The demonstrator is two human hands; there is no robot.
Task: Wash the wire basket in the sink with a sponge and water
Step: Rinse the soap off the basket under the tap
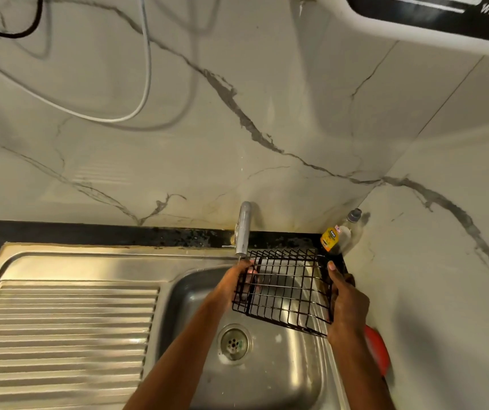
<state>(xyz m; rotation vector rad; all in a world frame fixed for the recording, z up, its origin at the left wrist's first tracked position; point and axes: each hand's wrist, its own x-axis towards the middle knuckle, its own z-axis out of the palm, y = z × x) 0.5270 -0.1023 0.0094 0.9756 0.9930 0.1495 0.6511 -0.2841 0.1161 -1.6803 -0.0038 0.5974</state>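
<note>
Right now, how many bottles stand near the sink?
2. The yellow-label bottle and the clear bottle stand together in the corner behind the wire basket; others may be hidden.

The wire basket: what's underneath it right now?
Below the wire basket, held up by the left hand and right hand, lies the steel sink bowl with its drain. The right forearm partly hides something red.

A stainless steel sink unit (95,261) with a ribbed drainboard (65,329) on the left; a clear bottle (339,235) stands on the dark counter's (59,232) far right corner.
</note>
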